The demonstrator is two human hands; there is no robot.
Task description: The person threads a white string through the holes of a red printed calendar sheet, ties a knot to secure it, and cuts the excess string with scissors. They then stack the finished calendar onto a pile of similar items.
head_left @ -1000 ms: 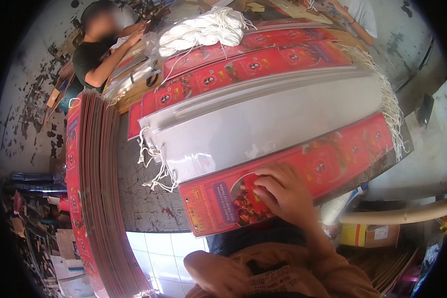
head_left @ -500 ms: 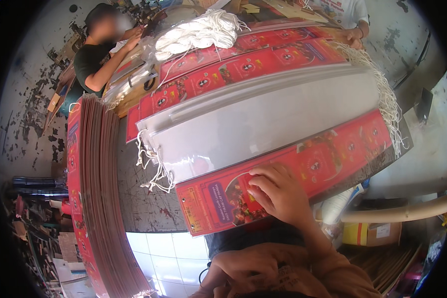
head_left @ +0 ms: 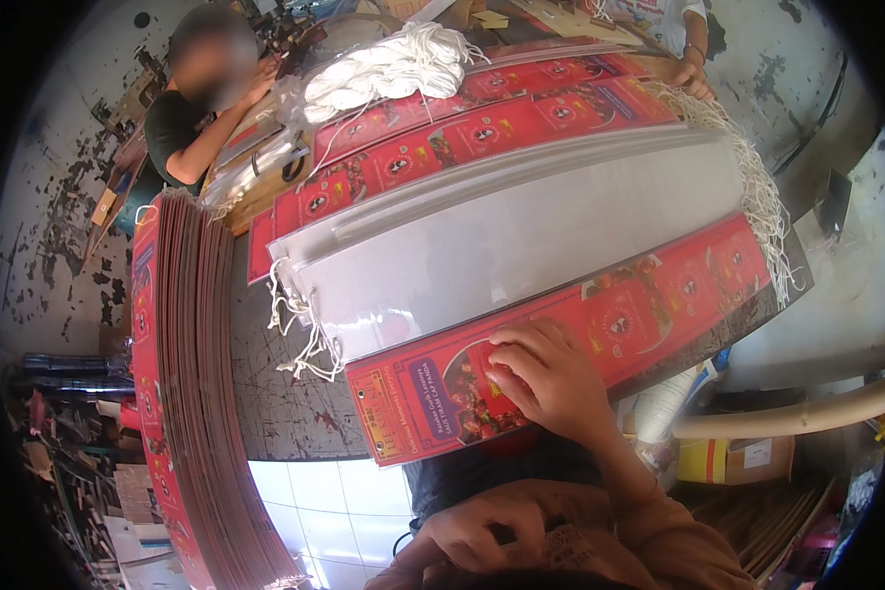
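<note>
My right hand lies on a long red printed sign with food pictures and a clear glossy cover. Its fingers are slightly bent, their tips resting on the sign's face. My left hand is close to my body, apart from the sign, with its fingers curled in; anything inside them is hidden. Beyond the red sign lies a stack of long signs with pale grey backs facing up. White strings hang from the stack's left end, and more strings hang from its right end.
A tall stack of boards stands along the left. More red signs and a bundle of white cord lie on the far side. One person works at far left; another person's hand is at far right. A cardboard tube is at lower right.
My left hand has moved slightly down and left near my body. My right hand stays on the red sign. The far-right person's hand has shifted slightly.
</note>
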